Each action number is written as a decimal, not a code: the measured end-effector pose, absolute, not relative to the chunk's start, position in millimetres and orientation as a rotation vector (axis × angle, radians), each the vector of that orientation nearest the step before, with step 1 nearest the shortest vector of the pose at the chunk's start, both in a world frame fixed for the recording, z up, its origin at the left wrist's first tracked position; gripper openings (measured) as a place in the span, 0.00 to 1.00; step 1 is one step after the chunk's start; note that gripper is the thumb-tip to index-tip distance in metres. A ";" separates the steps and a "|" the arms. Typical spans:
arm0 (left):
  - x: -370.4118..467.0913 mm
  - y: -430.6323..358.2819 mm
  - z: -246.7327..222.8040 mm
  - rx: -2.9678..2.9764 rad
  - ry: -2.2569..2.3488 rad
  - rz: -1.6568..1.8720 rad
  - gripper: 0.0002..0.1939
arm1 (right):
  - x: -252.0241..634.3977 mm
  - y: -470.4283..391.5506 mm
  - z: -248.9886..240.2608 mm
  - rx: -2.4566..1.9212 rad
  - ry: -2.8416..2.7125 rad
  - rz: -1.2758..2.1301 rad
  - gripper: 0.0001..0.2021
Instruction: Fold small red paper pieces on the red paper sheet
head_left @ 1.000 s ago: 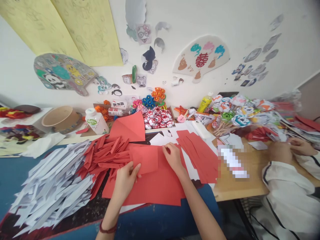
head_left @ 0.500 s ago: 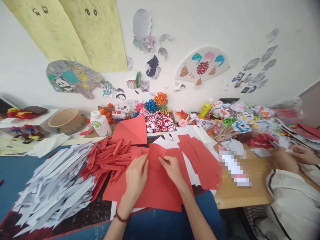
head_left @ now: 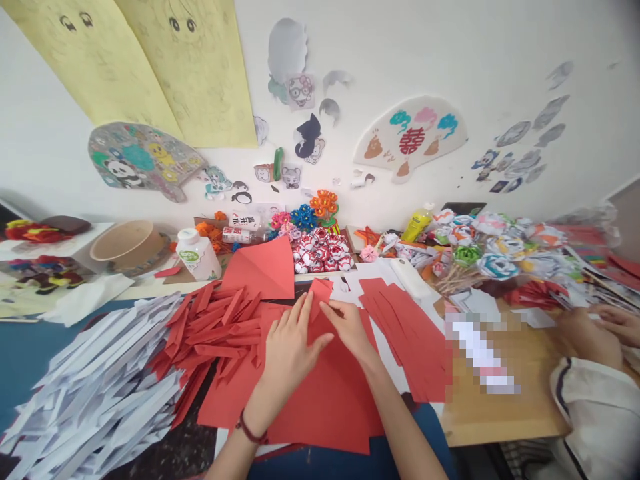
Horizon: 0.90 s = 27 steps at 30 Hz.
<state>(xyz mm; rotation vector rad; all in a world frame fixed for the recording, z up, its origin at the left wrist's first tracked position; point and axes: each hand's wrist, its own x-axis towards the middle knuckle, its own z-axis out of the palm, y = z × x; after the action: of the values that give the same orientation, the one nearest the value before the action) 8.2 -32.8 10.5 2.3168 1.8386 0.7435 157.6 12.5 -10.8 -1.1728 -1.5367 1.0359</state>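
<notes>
A small red paper piece (head_left: 320,291), narrow and apparently folded, stands out above larger red sheets (head_left: 325,400) stacked in front of me. My left hand (head_left: 290,343) rests on it with fingers stretched forward and the thumb spread away. At its right edge, the thumb and forefinger of my right hand (head_left: 347,327) are closed on the paper. Part of the piece is hidden under my left fingers. Left of my hands lies a heap of folded red paper strips (head_left: 215,327). Flat red strips (head_left: 405,333) are on the right.
Folded white strips (head_left: 100,373) cover the left side. A white bottle (head_left: 197,257), a red sheet (head_left: 263,267) and red-and-white paper flowers (head_left: 323,250) stand along the back. A co-worker's hands (head_left: 595,333) are at the wooden table (head_left: 510,420) on the right.
My left hand has shifted up and right, its thumb now spread away. The small red paper is narrower between my hands. My right hand stays at its right edge.
</notes>
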 end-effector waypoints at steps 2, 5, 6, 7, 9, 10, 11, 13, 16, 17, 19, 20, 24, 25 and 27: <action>1.6 -19.4 13.7 2.080 1.784 0.910 0.32 | 159.2 24.1 -11.2 -1.129 -1.569 1.092 0.24; -11.3 4.2 11.7 1.787 1.624 1.037 0.21 | 159.9 35.2 -13.3 -1.043 -1.589 1.217 0.22; -15.0 11.0 9.3 1.766 1.555 1.028 0.18 | 159.4 36.8 -14.5 -1.033 -1.586 1.238 0.22; -18.0 16.5 6.2 1.752 1.501 1.033 0.17 | 158.5 37.5 -15.9 -1.032 -1.586 1.249 0.22; -21.7 22.7 -1.2 1.715 1.438 1.064 0.16 | 156.2 36.9 -18.5 -1.036 -1.590 1.245 0.22; -22.5 23.7 -5.0 1.693 1.417 1.080 0.15 | 155.0 36.2 -19.7 -1.033 -1.588 1.240 0.21; -22.7 23.6 -8.5 1.672 1.401 1.089 0.15 | 154.0 35.5 -20.6 -1.028 -1.580 1.230 0.19; -22.3 21.8 -13.9 1.642 1.388 1.090 0.15 | 153.0 34.6 -22.2 -1.040 -1.546 1.185 0.15; -21.3 19.3 -15.8 1.604 1.394 1.080 0.14 | 154.0 34.8 -24.8 -1.103 -1.492 1.117 0.13; -21.3 18.9 -14.7 1.583 1.376 1.078 0.14 | 154.7 35.0 -25.7 -1.118 -1.481 1.114 0.13; -22.0 18.6 -10.4 1.523 1.290 1.070 0.15 | 156.0 35.0 -27.2 -1.120 -1.468 1.147 0.13; -22.7 18.3 -7.8 1.488 1.234 1.062 0.15 | 156.4 34.8 -27.8 -1.113 -1.466 1.169 0.13; -25.9 16.8 -0.7 1.354 1.090 1.025 0.16 | 157.3 32.4 -28.1 -1.083 -1.478 1.220 0.13; -26.4 16.4 -0.5 1.326 1.077 1.023 0.16 | 157.4 31.6 -27.9 -1.081 -1.485 1.222 0.13; -26.9 15.9 -1.4 1.283 1.056 1.021 0.16 | 157.9 30.1 -26.9 -1.083 -1.500 1.220 0.14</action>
<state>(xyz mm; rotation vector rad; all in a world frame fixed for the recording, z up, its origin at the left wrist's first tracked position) -26.9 15.9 -1.4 1.2834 1.0556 1.0209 157.9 30.1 -26.9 -1.0827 -1.5004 1.2202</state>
